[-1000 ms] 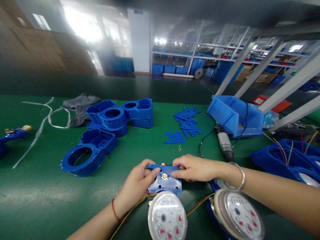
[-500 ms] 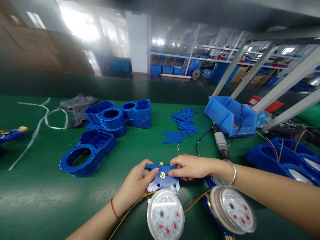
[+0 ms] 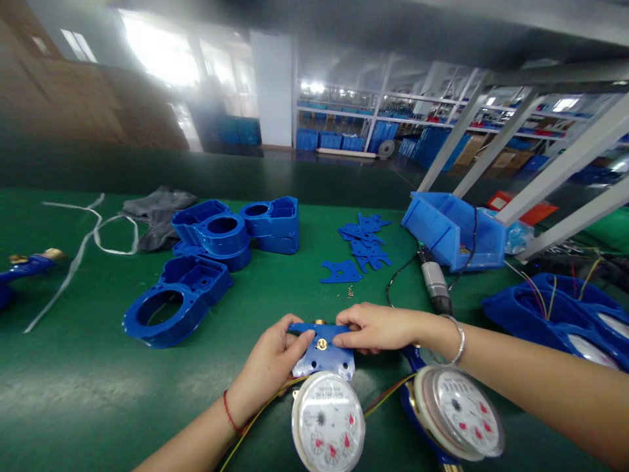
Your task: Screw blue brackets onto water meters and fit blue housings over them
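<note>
Between my two hands is a flat blue plate [image 3: 324, 362], with a brass fitting [image 3: 322, 344] showing through its middle. My left hand [image 3: 275, 354] pinches the plate's left side, thumb on top. My right hand [image 3: 366, 330] grips the right side, its fingertips near the brass fitting. Just below the plate, toward me, lies a water meter [image 3: 328, 419] with a white dial and red pointers. Yellow and red wires [image 3: 255, 419] run past it. Under my right forearm a second water meter [image 3: 462, 410] sits tilted on a blue body.
Blue housings [image 3: 177, 301] stand to the left. Ahead lie more blue plates [image 3: 341, 271] and several small screws [image 3: 350, 292]. A grey electric screwdriver [image 3: 435, 282] rests before a blue bin [image 3: 452, 229]. Further blue meters [image 3: 555, 321] are at right, a white strap [image 3: 73, 262] at far left.
The whole view has shifted very slightly. Both hands keep the same hold on the blue plate, and nothing on the table has visibly moved.
</note>
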### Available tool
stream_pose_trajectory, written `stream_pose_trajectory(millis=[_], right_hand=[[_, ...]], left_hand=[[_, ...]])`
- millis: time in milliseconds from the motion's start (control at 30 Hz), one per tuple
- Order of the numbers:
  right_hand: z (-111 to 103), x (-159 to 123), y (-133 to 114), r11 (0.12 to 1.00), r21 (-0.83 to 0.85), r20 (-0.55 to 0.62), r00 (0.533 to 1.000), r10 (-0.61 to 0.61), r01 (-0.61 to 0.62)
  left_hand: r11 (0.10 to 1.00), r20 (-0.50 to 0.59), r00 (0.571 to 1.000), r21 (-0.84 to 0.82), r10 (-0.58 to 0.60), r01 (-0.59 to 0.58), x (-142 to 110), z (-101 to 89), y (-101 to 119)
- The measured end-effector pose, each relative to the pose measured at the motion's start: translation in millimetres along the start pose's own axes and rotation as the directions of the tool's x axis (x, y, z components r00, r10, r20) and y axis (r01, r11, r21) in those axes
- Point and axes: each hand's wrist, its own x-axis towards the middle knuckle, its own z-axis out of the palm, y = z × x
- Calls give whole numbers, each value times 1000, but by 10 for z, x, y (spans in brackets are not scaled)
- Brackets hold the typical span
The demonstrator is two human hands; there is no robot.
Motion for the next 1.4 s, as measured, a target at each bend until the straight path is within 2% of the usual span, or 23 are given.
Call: stream_pose_trajectory(millis=[67, 133, 200, 267, 300, 367, 467, 567, 667, 800, 1033, 1167, 1300, 1400], right_hand=[[-69, -46, 22, 996, -92, -59, 998, -9, 4], [-184, -58, 79, 973, -225, -196, 981, 6, -51], [-326, -3, 172, 916, -366, -376, 927, 17, -165], [-465, 121, 283, 837, -482, -487, 873, -9, -260], [-525, 199, 337, 800, -531, -497, 867, -30, -277], [-617, 355, 432, 741, -620, -454, 888, -72, -257], [-673, 512, 521, 672, -711, -360, 928, -97, -205], [-650, 553, 555, 619, -762, -312, 945, -95, -190], [-597, 547, 571, 587, -784, -320, 942, -105, -201], [-565, 539, 614, 588, -781, -348, 928, -131, -210], [-585, 510, 689, 592, -790, -303, 940, -155, -157], [-559, 568, 685, 609, -775, -329, 931, -160, -169], [-607, 497, 680, 689, -700, -419, 890, -182, -188], [-634, 194, 678, 776, -604, -518, 829, -210, -181]], left_hand=[[1000, -13, 1000, 21, 10, -10, -18, -7, 6], [999, -25, 1000, 42, 18, -17, -32, -28, 13], [997, -81, 996, 73, 43, -37, -33, -74, 19], [991, -201, 974, 110, 101, -80, -13, -150, 20], [986, -273, 952, 129, 138, -106, 5, -195, 18], [975, -397, 895, 157, 205, -154, 53, -287, 9], [965, -485, 836, 172, 258, -198, 125, -379, -18], [961, -508, 816, 169, 275, -219, 165, -401, -45], [961, -515, 812, 161, 275, -224, 177, -399, -58], [962, -522, 808, 147, 272, -230, 197, -411, -77], [958, -503, 815, 142, 288, -250, 224, -416, -112], [954, -493, 816, 156, 301, -257, 235, -441, -124], [951, -484, 819, 169, 307, -257, 253, -477, -122], [952, -473, 827, 172, 304, -252, 253, -486, -118]])
